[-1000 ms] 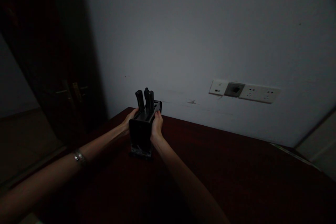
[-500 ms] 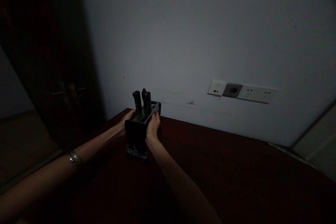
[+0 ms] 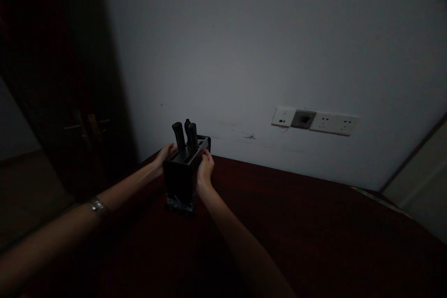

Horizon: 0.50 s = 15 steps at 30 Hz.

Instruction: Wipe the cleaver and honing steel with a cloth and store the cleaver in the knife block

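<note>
A black knife block (image 3: 179, 181) stands upright on the dark red tabletop, near the wall. Several slots run along its top, and three black knife handles (image 3: 179, 136) stick up from it. My left hand (image 3: 165, 154) is against the block's left side, its fingertips hidden behind the block and handles. On the right side lies my right hand (image 3: 205, 167), with fingers along the upper edge. Together the hands hold the block between them. Its lower front has a shiny, wrinkled patch, too dim to make out.
Behind the table (image 3: 279, 205) rises a pale wall (image 3: 226, 65) with a row of sockets (image 3: 333, 123). A dark door with a metal handle (image 3: 92, 123) is at the left. A thin pale strip (image 3: 380, 201) lies along the table's right edge.
The view has shifted slightly, so wall and block appear a little farther left. My right hand sits slightly farther right against the block. The block appears to stay in place.
</note>
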Available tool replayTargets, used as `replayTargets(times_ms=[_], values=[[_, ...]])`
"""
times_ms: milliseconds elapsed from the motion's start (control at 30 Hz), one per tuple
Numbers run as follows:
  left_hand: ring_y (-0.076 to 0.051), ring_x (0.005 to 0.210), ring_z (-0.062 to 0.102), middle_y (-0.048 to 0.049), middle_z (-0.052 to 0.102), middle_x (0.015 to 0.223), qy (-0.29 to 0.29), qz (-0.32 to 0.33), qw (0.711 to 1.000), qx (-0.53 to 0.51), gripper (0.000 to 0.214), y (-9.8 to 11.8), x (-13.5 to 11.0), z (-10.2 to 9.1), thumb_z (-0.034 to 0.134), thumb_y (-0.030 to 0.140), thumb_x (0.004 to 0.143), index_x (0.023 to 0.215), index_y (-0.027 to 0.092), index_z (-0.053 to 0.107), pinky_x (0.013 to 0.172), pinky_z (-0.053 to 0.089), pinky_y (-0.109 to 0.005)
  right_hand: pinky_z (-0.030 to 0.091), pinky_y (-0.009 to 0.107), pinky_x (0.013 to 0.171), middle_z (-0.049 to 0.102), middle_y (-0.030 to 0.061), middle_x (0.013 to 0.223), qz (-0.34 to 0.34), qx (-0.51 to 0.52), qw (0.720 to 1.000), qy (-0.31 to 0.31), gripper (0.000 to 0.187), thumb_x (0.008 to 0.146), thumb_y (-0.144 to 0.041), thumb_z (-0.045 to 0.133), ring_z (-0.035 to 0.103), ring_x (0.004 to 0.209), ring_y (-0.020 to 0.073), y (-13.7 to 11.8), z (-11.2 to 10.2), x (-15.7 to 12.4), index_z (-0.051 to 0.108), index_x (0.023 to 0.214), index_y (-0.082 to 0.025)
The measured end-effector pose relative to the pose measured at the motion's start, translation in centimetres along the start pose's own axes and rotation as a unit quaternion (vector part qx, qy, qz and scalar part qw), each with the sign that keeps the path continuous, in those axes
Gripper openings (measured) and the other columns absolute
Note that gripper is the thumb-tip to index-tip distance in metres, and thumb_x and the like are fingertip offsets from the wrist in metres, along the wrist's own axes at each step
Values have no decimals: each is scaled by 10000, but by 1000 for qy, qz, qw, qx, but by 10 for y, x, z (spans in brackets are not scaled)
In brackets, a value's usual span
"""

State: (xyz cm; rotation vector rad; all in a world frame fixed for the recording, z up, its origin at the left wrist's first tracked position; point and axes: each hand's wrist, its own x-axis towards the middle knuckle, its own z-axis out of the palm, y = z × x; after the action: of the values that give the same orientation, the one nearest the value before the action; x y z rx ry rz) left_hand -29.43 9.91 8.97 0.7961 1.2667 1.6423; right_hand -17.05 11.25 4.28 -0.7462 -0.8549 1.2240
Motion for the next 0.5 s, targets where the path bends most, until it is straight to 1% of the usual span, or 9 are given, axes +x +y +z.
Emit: replayTargets(times_ms=[67, 100, 167, 233, 267, 300, 367, 433, 500], values=[[-211, 618, 590, -55, 606, 587, 12, -25, 1000, -3, 218, 13, 5, -4, 423, 253, 788, 728, 121, 586, 632, 465, -330, 363, 365, 939, 617, 54, 1135, 5, -2, 1000, 4, 404, 718, -265, 412, 519, 1084, 208, -11, -13, -1, 578, 1081, -201], [-203, 628, 586, -62, 606, 610, 31, -22, 999, -9, 233, 22, 7, -6, 390, 257, 799, 728, 127, 570, 637, 462, -324, 383, 358, 918, 631, 58, 1106, 7, -4, 1000, 4, 386, 707, -264, 424, 542, 1050, 210, -17, -23, -2, 595, 1047, -197], [-173, 675, 577, -61, 610, 689, 84, 24, 996, -31, 234, 44, 9, -6, 334, 253, 808, 736, 153, 533, 658, 448, -291, 410, 340, 882, 646, 65, 1070, 7, -9, 1000, 4, 343, 686, -261, 454, 579, 986, 208, -33, -46, -3, 624, 975, -191], [-151, 759, 567, -43, 609, 794, 135, 116, 982, -62, 201, 69, 4, -3, 323, 228, 788, 746, 165, 508, 686, 430, -259, 419, 326, 865, 648, 63, 1056, 0, -21, 1000, 3, 294, 671, -253, 477, 600, 941, 201, -52, -74, -5, 643, 907, -193], [-162, 790, 564, -54, 603, 834, 163, 204, 962, -83, 174, 82, -2, 1, 339, 196, 761, 746, 151, 506, 685, 424, -269, 423, 324, 855, 654, 59, 1038, -4, -29, 1000, 1, 271, 665, -246, 487, 612, 912, 198, -62, -90, -6, 651, 875, -195], [-157, 834, 557, -40, 592, 876, 178, 258, 945, -93, 164, 94, -9, 6, 339, 183, 746, 751, 151, 500, 699, 415, -262, 428, 321, 842, 661, 55, 1011, -10, -39, 999, -2, 249, 658, -234, 497, 621, 885, 195, -73, -106, -7, 659, 843, -196], [-149, 907, 543, 7, 578, 909, 174, 335, 922, -89, 131, 113, -28, 21, 385, 156, 722, 765, 170, 508, 727, 401, -246, 440, 315, 800, 677, 50, 947, -20, -63, 998, -6, 217, 639, -212, 522, 630, 840, 196, -94, -142, -9, 675, 793, -197], [-155, 942, 529, 37, 575, 878, 172, 405, 895, -80, 111, 125, -52, 42, 429, 144, 710, 729, 206, 519, 737, 397, -249, 448, 306, 757, 688, 50, 900, -26, -91, 995, -6, 192, 613, -188, 551, 630, 809, 198, -117, -180, -13, 688, 748, -199], [-179, 929, 530, 23, 577, 829, 156, 505, 848, -40, 110, 127, -77, 70, 467, 158, 712, 668, 228, 539, 737, 408, -284, 454, 307, 719, 696, 64, 834, -32, -117, 993, 3, 160, 589, -181, 578, 628, 772, 204, -139, -221, -18, 694, 699, -194]])
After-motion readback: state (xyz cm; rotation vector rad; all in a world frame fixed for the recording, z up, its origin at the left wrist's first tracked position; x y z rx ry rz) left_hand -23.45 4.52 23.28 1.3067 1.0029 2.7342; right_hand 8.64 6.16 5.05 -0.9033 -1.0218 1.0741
